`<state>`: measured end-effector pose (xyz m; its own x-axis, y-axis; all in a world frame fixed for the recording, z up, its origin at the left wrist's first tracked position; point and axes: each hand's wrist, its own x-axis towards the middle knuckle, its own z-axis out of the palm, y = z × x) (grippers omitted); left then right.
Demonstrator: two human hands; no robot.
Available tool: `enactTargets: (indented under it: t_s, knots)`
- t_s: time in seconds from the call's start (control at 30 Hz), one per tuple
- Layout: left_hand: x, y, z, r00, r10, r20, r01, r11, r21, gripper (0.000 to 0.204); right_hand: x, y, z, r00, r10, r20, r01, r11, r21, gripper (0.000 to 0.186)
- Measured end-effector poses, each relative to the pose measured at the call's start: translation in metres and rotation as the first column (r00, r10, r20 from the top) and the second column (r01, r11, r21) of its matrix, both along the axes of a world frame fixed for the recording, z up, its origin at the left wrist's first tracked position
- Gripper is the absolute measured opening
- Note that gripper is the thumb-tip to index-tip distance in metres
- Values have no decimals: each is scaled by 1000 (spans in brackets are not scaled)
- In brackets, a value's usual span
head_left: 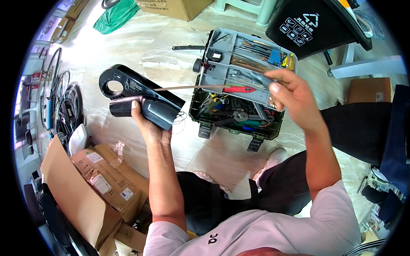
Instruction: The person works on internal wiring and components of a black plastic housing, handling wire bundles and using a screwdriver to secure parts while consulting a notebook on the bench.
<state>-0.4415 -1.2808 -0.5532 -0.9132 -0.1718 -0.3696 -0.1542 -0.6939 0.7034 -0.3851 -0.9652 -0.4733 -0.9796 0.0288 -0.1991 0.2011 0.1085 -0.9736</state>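
My left hand (147,128) is wrapped around a black plastic device housing (147,106). One end of it has a round hole, and its lower part is a glossy rounded body. Thin dark wires hang at its right end. My right hand (292,96) is raised over the toolbox, pinching the grey, motion-blurred handle of what looks like a long screwdriver (192,87). Its thin shaft reaches left to the housing; whether the tip touches is unclear. Below, the open toolbox (200,113) has a grey compartment tray (226,45). A red tool (239,89) lies there.
Pliers (239,116) and other hand tools fill the toolbox's lower part. A black bin (316,25) stands at the back right. Open cardboard boxes (106,183) sit at the left, near coiled black cables (70,106). A green plastic bag (117,17) lies on the floor.
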Motion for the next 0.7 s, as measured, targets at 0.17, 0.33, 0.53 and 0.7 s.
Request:
enactTargets:
  t_s: [0.17, 0.33, 0.53, 0.7]
  knots:
    - [0, -7, 4, 999, 7, -34, -6, 1000, 6, 53, 6, 4, 17, 986, 166, -30, -164, 984, 70, 25]
    - [3, -2, 6, 999, -33, -29, 33, 999, -1, 55, 3, -8, 22, 980, 197, 34, -197, 980, 1, 25]
    - [6, 2, 9, 997, -67, -25, 66, 998, -22, 56, 1, -13, 23, 978, 207, 33, -208, 977, 38, 26]
    - [8, 6, 16, 997, -51, -57, 48, 997, -56, 57, 1, -14, 20, 981, 183, 64, -189, 976, 107, 25]
